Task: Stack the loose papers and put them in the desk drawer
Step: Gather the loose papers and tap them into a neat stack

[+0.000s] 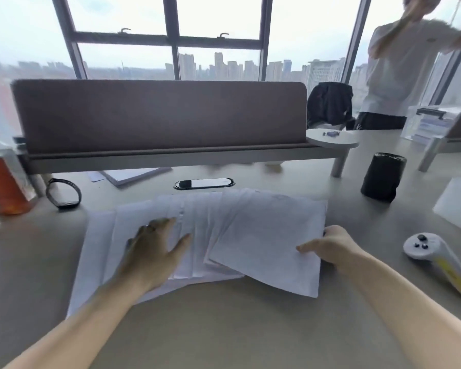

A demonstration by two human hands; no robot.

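Left of the papers stands an orange bottle. The left hand lies flat and spread on the papers, fanned across the desk. The right hand pinches their right edge; right of them lies a controller.

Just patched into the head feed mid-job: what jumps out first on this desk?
The fanned spread of loose white paper sheets fills the middle of the beige desk, not yet squared into a stack. The left hand lies flat on the sheets, while the right hand holds their right edge. An orange-liquid plastic bottle stands far left, and a white handheld controller lies at the right.
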